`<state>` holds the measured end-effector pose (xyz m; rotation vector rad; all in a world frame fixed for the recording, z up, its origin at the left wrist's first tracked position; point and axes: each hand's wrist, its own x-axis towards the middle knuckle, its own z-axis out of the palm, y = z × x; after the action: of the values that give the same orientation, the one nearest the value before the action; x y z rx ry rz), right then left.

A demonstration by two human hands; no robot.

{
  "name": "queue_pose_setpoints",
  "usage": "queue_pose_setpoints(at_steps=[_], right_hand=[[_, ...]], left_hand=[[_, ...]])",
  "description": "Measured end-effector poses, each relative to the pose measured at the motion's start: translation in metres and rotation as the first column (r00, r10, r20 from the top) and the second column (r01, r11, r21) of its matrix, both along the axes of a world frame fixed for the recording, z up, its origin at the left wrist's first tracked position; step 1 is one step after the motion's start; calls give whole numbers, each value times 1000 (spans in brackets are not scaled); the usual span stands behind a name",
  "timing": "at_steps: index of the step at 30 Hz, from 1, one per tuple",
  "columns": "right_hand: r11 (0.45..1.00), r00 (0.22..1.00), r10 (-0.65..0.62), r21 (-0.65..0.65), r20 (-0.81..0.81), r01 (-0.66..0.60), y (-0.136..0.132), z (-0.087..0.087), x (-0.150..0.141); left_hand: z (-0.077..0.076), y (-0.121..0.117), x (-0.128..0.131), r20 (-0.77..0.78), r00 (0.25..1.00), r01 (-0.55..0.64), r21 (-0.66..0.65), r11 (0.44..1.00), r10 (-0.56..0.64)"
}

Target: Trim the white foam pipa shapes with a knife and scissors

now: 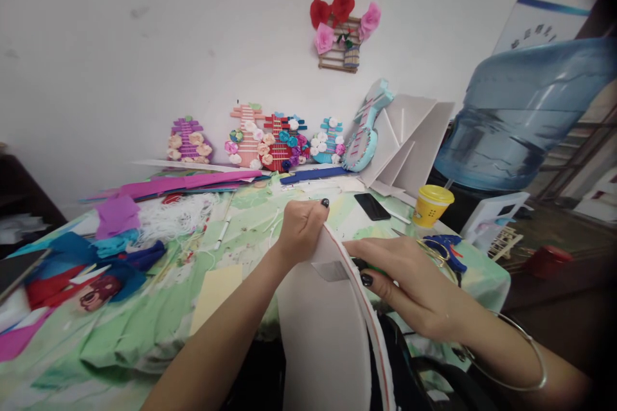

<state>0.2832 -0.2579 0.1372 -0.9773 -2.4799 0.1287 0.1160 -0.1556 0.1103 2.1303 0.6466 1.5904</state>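
Observation:
A white foam board (318,327) stands on edge in front of me, its cut rim marked by a red line. My left hand (302,231) is closed around the board's top end, thumb upward. To the right of the board, my right hand (409,282) is wrapped around a knife with a dark and green handle (362,264), mostly hidden by the fingers. A flat grey blade (331,271) shows on the board's left face, in line with that handle. The board's lower end runs out of view.
Beyond the board lie a black phone (372,207), a yellow lidded tub (432,205) and blue-handled scissors (446,250). Coloured paper (87,270) and white string (178,215) cover the left side. Decorated paper instruments (277,141) lean on the wall. A large water bottle (525,115) stands right.

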Motion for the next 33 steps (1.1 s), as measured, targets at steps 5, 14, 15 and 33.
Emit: queue_pose_setpoints(at_steps=[5,14,15,33], right_hand=[[998,1000,-2,-66,3,2,3,2,3],[998,999,23,-61,-29,-25,11,-2,5],[998,999,27,-57,-33,-29,12,-3,5],[999,999,-38,-34,-10,38,1,-3,4]], left_hand=[[-2,3,2,-9,1000,10,20,1000,-10],[-3,-3,3,44,993,107,-3,994,-106],[-2,-4,2,47,993,113,-11,994,-112],[-21,9,2,-41,978,-207,-141,968,203]])
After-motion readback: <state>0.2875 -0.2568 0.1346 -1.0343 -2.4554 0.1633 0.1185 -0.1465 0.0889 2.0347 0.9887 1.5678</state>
